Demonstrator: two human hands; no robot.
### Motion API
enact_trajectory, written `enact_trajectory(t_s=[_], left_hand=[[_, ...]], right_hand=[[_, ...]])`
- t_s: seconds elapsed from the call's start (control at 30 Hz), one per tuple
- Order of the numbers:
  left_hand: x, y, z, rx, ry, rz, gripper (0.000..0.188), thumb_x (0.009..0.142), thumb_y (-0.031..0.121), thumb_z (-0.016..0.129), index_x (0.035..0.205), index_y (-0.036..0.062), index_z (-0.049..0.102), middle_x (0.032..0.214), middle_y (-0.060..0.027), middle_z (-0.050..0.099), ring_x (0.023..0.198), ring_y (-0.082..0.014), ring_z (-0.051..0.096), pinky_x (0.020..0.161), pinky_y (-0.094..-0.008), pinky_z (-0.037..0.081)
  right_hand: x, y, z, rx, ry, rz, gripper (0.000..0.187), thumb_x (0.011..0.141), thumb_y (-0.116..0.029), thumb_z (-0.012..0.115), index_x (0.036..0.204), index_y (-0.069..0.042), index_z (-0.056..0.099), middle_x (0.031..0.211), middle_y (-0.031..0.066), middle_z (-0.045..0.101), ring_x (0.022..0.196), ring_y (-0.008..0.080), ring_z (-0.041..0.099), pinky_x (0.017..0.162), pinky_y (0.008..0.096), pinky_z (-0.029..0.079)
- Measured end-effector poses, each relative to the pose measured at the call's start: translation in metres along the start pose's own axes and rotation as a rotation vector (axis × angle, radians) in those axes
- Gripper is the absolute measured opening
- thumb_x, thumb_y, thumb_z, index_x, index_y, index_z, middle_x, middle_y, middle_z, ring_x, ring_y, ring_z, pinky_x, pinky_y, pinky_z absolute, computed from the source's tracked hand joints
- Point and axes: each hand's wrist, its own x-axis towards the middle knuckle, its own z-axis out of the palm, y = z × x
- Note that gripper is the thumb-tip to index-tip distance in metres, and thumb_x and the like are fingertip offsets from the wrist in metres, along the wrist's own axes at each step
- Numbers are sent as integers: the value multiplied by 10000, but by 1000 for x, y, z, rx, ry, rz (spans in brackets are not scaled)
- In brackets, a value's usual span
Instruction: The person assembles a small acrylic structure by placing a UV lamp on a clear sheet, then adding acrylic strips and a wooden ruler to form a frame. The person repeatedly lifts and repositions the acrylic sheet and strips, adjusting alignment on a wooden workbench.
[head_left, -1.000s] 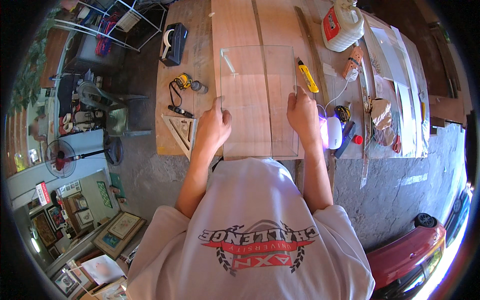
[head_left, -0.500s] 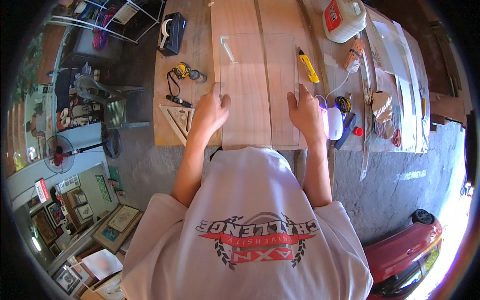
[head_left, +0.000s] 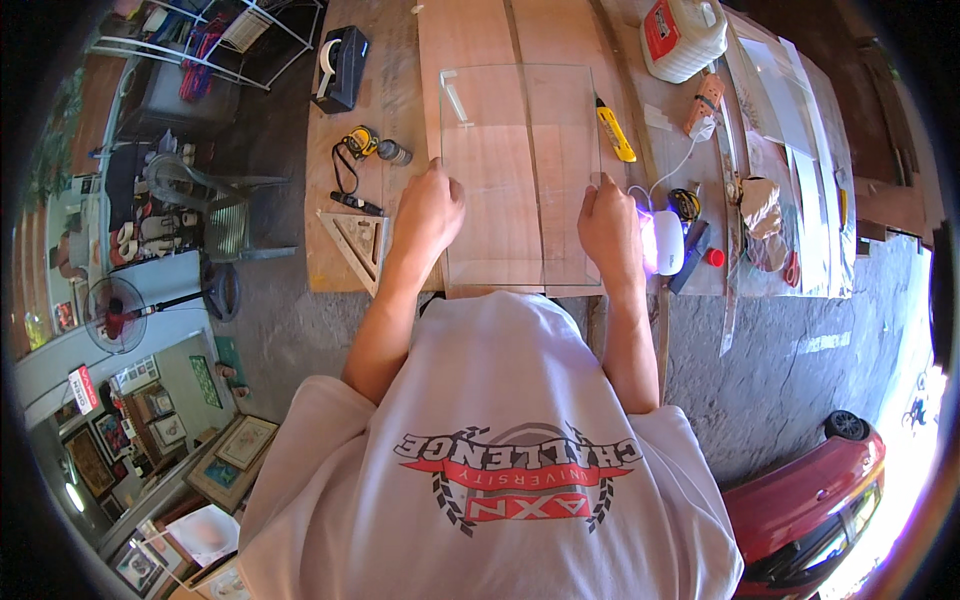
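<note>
A clear rectangular glass sheet [head_left: 490, 190] lies over the wooden tabletop in front of me. My left hand [head_left: 430, 210] grips its left edge, the fingers curled in and the thumb tucked against the pane. On the opposite edge my right hand [head_left: 609, 220] pinches the glass, fingers bent and knuckles up. The fingertips of both hands are partly hidden. Just right of my right hand sits a white lamp-like device [head_left: 668, 243] with a purple glow. A yellow utility knife [head_left: 616, 132] rests beyond that hand, close to the glass.
Left of the glass are a black tape dispenser [head_left: 341, 70], a tape measure [head_left: 362, 139], a small dark bottle [head_left: 395, 152] and a triangular square [head_left: 355, 245]. To the right stand a white jug [head_left: 685, 40], an orange power strip [head_left: 704, 105], a red cap [head_left: 714, 257] and scissors [head_left: 792, 268].
Both hands have closed more on the side edges of the glass, with thumbs and fingers drawn in. The glass sheet stays in nearly the same place.
</note>
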Motion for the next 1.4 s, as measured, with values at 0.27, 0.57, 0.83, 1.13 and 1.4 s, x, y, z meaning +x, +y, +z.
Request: enact_trajectory(t_s=[0.27, 0.57, 0.83, 1.13, 1.4], left_hand=[[-5, 3, -1, -10, 69, 10, 270, 886, 58, 520, 1081, -116, 590, 796, -341, 641, 822, -488, 654, 756, -524, 529], [2, -30, 10, -179, 41, -46, 288, 955, 29, 501, 1219, -80, 538, 929, -217, 682, 804, -324, 719, 617, -398, 581], [-8, -41, 0, -402, 11, -177, 303, 1013, 78, 481, 1310, 27, 520, 1053, -141, 682, 708, -189, 719, 549, -265, 542], [-21, -53, -27, -874, -18, -317, 292, 1056, 175, 466, 1331, 83, 501, 1173, -163, 688, 823, -234, 740, 599, -261, 556], [-22, -62, -20, -1033, -124, -243, 326, 1051, 177, 460, 1366, 106, 508, 1225, -180, 669, 925, -294, 735, 683, -303, 586]], right_hand=[[-7, -3, -16, -22, -5, 52, 282, 964, -151, 500, 1106, 62, 619, 852, 324, 659, 817, 503, 645, 696, 561, 524], [-9, 13, -19, 83, 84, -25, 246, 968, -124, 514, 1076, 79, 603, 834, 332, 641, 834, 514, 625, 698, 556, 507], [-23, 22, -41, 17, 75, 19, 260, 972, -127, 521, 1105, 81, 601, 826, 334, 636, 814, 495, 633, 677, 520, 513], [-42, 60, -88, 234, 43, 28, 261, 1041, -112, 455, 1246, -10, 582, 1017, 157, 730, 885, 213, 717, 690, 334, 561], [-76, 65, -149, 448, 23, 184, 333, 1072, -231, 436, 1338, -50, 521, 1183, 162, 685, 1084, 281, 678, 772, 338, 554]])
